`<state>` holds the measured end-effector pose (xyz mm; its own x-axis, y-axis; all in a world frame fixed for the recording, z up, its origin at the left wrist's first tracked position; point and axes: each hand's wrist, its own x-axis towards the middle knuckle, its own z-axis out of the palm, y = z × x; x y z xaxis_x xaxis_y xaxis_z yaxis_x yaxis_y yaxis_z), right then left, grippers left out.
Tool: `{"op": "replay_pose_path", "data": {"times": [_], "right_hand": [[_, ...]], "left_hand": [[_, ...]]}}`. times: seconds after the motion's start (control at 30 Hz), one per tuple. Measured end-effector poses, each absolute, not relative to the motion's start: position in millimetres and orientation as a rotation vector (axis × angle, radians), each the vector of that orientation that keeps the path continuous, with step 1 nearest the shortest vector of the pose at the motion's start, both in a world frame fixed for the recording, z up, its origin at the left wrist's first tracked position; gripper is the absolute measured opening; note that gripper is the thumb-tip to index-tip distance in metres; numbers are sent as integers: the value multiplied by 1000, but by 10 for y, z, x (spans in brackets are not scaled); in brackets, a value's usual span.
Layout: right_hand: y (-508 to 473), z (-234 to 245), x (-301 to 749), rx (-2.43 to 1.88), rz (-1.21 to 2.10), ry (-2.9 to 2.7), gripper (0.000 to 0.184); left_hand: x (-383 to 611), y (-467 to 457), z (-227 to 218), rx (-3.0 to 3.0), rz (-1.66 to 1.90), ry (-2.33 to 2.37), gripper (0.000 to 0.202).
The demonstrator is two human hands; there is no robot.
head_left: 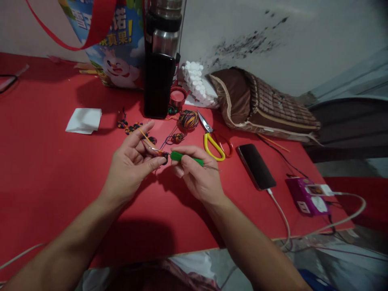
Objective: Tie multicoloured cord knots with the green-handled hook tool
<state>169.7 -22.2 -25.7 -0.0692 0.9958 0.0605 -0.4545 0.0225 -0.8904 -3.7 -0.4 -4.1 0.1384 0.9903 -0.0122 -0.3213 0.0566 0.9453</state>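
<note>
My left hand (131, 163) pinches a small multicoloured crocheted piece (163, 154) between thumb and fingers, with an orange thread running over the raised index finger. My right hand (197, 173) grips a green-handled crochet hook (185, 158) whose tip points left into the piece. Both hands hover over the red table (45, 169). Behind them lie a multicoloured yarn ball (188, 119) and several small finished crocheted bits (130, 127).
Yellow-handled scissors (212, 139) and a black phone (256, 166) on a white cable lie to the right. A purple power strip (306, 196) sits near the table's right edge. A black flask (159, 85), printed bag (115, 44), white tissue (84, 120) and brown cushion (260, 103) stand behind.
</note>
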Motion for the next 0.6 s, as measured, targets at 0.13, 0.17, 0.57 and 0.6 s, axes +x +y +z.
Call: {"op": "replay_pose_path", "data": {"times": [0.13, 0.17, 0.57, 0.6], "right_hand": [[-222, -223, 1675, -771, 1500, -831, 23], [-225, -217, 1674, -764, 1513, -827, 23], [-218, -165, 1649, -726, 1538, -796, 22], [-212, -169, 1651, -716, 1548, -794, 21]], "left_hand": [[-27, 11, -65, 917, 1224, 885, 77], [-28, 15, -67, 898, 1213, 880, 78], [-20, 17, -55, 901, 1268, 770, 68], [-17, 16, -55, 900, 1269, 773, 67]]}}
